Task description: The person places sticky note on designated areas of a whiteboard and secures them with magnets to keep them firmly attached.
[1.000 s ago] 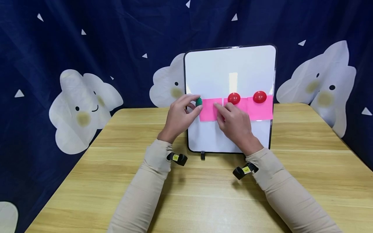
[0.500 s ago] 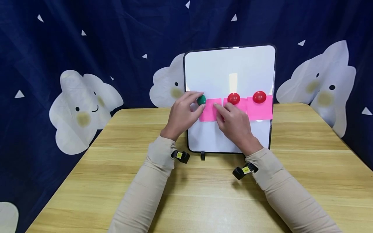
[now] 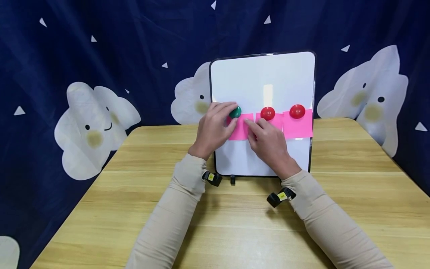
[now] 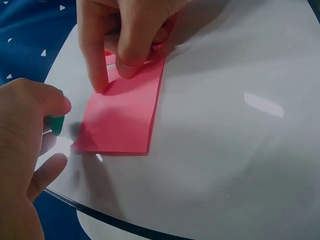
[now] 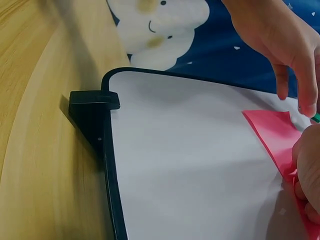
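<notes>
A green round magnet (image 3: 236, 112) is pinched in my left hand (image 3: 215, 127), in front of the top left of the leftmost pink sticky note (image 3: 242, 130). In the left wrist view the magnet (image 4: 57, 125) shows only partly behind the fingers; whether it touches the board is unclear. My right hand (image 3: 270, 145) presses that note's right part with its fingertips. Two more pink notes, a middle one (image 3: 277, 121) and a right one (image 3: 298, 129), line up beside it. One red magnet (image 3: 267, 113) sits on the middle note's top edge, another (image 3: 297, 111) on the right note's.
The whiteboard (image 3: 242, 82) has a black frame and stands upright on the wooden table (image 3: 228, 224), held by a small black foot (image 3: 233, 180). Behind it hangs a dark blue curtain (image 3: 151, 30) with white clouds and triangles.
My left hand has carried the green magnet right and slightly up, from beside the left note's edge to over its top left part. The right hand keeps its place on the note.
</notes>
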{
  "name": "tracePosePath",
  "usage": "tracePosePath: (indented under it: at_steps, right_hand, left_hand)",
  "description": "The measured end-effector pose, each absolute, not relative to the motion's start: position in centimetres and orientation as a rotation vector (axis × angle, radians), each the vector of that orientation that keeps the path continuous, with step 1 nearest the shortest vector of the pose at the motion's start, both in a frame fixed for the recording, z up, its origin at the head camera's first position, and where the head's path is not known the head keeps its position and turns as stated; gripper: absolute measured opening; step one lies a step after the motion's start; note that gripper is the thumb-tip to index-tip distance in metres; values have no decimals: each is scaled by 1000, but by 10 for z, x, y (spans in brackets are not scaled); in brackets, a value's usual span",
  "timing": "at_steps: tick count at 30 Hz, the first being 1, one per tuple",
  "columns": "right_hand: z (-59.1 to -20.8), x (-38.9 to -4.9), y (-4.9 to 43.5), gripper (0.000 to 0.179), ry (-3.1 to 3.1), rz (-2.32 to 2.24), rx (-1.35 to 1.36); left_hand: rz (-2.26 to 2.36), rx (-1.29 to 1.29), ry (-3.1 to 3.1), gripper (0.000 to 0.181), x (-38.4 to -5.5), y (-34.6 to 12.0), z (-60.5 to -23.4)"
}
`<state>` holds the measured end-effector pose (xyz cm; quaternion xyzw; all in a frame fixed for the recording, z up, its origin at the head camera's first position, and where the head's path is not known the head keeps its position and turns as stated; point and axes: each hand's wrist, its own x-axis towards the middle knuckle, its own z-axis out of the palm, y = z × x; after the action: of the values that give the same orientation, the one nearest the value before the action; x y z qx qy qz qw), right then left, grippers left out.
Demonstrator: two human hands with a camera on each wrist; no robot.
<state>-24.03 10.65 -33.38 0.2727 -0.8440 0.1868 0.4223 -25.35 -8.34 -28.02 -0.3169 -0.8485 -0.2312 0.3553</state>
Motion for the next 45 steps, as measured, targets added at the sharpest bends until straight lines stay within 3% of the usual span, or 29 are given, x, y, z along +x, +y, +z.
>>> tracePosePath:
  at_steps: [28,45]
  right_hand:
    - [-338,-242,103,29,-2077,496,672]
    - [-338,-243,105,30,-2071,501,668]
  left_hand:
    - [-322,-839,-2219,34,-257,-73,-282]
    - [-183,-830,-2185,31,-261,-71,-285]
